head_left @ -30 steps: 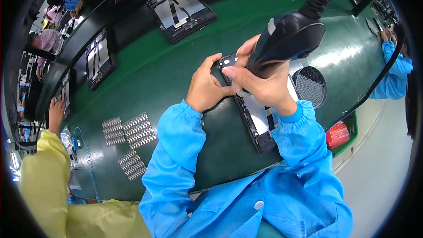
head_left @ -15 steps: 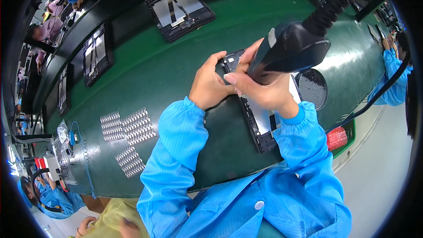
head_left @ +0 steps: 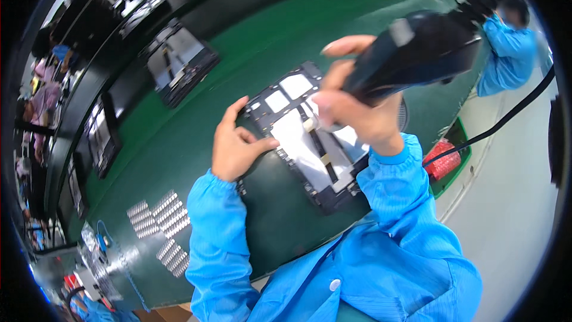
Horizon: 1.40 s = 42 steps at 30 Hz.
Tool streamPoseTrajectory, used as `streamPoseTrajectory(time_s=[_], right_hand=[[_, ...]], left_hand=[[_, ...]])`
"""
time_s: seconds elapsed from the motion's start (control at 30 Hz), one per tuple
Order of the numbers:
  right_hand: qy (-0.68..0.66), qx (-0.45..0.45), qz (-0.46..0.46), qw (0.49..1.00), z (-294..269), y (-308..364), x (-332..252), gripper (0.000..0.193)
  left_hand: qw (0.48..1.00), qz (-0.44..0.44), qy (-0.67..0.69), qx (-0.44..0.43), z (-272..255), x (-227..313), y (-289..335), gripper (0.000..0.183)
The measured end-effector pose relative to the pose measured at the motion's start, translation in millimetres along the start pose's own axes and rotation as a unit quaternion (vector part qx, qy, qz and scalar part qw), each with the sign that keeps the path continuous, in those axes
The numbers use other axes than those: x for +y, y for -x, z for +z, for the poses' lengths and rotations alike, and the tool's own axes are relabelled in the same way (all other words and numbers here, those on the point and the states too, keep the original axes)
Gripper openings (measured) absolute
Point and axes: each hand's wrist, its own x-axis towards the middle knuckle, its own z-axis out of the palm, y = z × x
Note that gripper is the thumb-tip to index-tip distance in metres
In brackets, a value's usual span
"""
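Note:
An opened tablet (head_left: 292, 134) lies on the green bench mat, its black frame and silver-white inner panels exposed. Above its right side my right hand (head_left: 363, 110) grips a black electric screwdriver (head_left: 411, 53) with a ribbed cable boot. The driver's tip is hidden behind my fingers, so contact with the tablet cannot be told. My left hand (head_left: 238, 149) is at the tablet's left edge, thumb and forefinger spread apart, with the thumb tip at the frame. A small dark part (head_left: 241, 188) shows beside my left cuff.
Several sheets of small silver pieces (head_left: 158, 217) lie at left. More opened tablets (head_left: 179, 62) line the bench's far side. A round dark dish (head_left: 403, 116) is partly hidden behind my right hand. A green bin (head_left: 456, 161) holds red wrap. A co-worker (head_left: 509, 48) sits far right.
My right hand has lifted the screwdriver off the tablet's upper corner area. My left hand has shifted left with its fingers spreading. The tablet's panels now show more, and the whole view has turned.

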Motion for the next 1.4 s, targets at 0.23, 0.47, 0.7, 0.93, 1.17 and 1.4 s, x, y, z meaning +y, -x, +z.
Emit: streamPoseTrajectory(time_s=[0.23, 0.47, 0.7, 0.93, 1.17, 1.4], right_hand=[[0.023, 0.159, -0.047, 0.986, -122, 4, 6, 0.029], [0.045, 0.164, 0.035, 0.985, -137, 0, 14, 0.029], [0.045, 0.142, 0.045, 0.988, -149, -4, 19, 0.028], [0.055, 0.132, 0.049, 0.988, -148, -3, 21, 0.028], [0.05, 0.158, 0.025, 0.986, -126, -4, 5, 0.028], [-0.017, 0.091, -0.027, 0.995, -51, -6, -4, 0.029]], left_hand=[[1.0, -0.002, 0.012, 0.002, 24, 19, -13, 0.088], [0.999, -0.02, 0.035, 0.005, 43, 34, -19, 0.088], [0.999, -0.02, 0.037, 0.004, 50, 37, -24, 0.089], [0.999, -0.019, 0.042, -0.005, 50, 39, -24, 0.087], [0.999, -0.015, 0.036, 0.0, 38, 31, -13, 0.084], [0.998, 0.006, 0.061, -0.033, 8, 6, -11, 0.079]])
